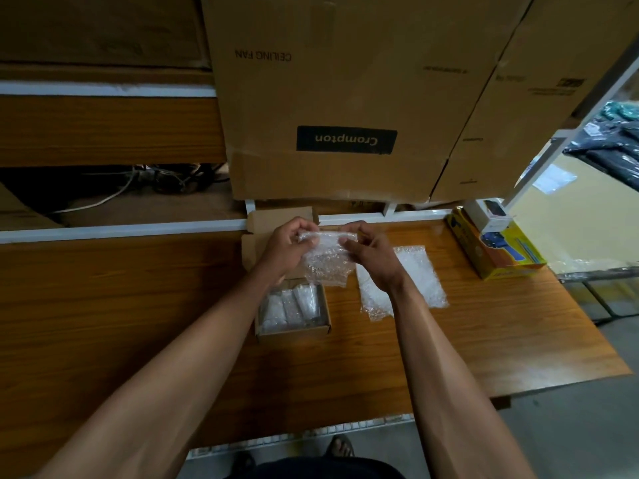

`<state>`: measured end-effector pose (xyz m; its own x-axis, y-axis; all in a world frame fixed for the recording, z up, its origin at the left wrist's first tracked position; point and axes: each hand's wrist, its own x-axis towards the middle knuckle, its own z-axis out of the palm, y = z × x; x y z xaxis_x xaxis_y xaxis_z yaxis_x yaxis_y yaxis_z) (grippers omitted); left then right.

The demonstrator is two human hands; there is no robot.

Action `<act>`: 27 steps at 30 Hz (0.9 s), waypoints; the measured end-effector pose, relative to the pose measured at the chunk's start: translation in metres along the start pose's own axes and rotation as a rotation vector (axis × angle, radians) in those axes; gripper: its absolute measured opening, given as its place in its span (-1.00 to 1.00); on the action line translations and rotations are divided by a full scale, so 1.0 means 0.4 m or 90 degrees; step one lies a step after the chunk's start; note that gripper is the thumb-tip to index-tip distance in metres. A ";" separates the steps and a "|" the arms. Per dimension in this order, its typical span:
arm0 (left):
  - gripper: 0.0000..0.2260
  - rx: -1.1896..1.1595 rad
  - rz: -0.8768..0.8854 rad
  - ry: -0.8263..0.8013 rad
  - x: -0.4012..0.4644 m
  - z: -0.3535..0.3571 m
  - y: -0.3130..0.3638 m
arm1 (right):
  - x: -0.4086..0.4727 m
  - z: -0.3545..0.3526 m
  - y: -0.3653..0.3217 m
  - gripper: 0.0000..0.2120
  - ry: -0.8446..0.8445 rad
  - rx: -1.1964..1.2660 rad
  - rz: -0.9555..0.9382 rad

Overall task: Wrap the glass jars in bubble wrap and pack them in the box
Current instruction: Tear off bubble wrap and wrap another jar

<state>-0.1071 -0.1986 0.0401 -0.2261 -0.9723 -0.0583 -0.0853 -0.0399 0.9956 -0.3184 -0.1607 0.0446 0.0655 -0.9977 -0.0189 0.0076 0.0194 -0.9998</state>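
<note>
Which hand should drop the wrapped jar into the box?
Left, probably. Left hand pinches the bubble wrap directly above the open box; right hand sits further toward the spare sheets.

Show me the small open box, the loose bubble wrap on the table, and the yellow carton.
small open box (294,330): head view, near cardboard wall.
loose bubble wrap (415,271): head view, middle of the flat sheets.
yellow carton (511,271): head view, front yellow face.

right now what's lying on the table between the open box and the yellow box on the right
In the head view, loose bubble wrap sheets lie on the wooden table between the open box and the yellow box.
</note>
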 end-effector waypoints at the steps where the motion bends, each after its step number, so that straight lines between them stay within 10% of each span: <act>1: -0.84 -0.006 -0.003 -0.009 -0.002 -0.002 0.002 | -0.002 0.002 -0.001 -0.83 0.003 -0.015 -0.013; 27: -0.83 0.008 -0.029 0.011 -0.015 0.001 -0.009 | -0.019 0.033 0.003 -0.67 -0.007 0.089 0.106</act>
<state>-0.1057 -0.1924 0.0370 -0.2048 -0.9735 -0.1017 -0.1066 -0.0811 0.9910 -0.3056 -0.1524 0.0437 0.0877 -0.9793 -0.1823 0.1335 0.1929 -0.9721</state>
